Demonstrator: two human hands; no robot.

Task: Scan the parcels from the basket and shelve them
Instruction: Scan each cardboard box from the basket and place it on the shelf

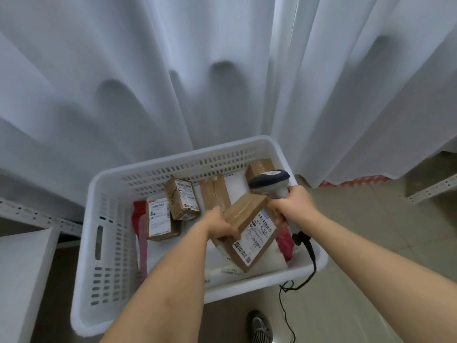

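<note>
A: Starting left of the basket (91,219), what are we seeing?

B: We are seeing a white block (22,280) and a perforated shelf rail (37,216) just beside its left wall. Inside, toward the left wall, two small labelled parcels (159,219) are leaning on each other next to a red-and-pink bag (138,219).

A: And at the basket's middle?

B: Our left hand (221,225) is curling around the left edge of a brown parcel (249,231), thumb on top and fingers under. We are lifting it clear of the basket floor and tilting its white label up, we judge so the barcode is facing the reader.

A: Then the right side of the basket?

B: Our right hand (294,206) is wrapping tight around the grip of the scanner (270,184), with its head pointing down across the parcel's top end. Its black cable (306,263) is trailing over the basket's right rim to the floor.

A: How far along are we?

B: Several more parcels are lying toward the basket's far wall, so we are judging most of the work is left. This one is being scanned, not yet shelved.

A: Anything beyond the basket?

B: White curtains (173,82) are hanging behind it, and a shoe (259,328) is showing just in front.
</note>
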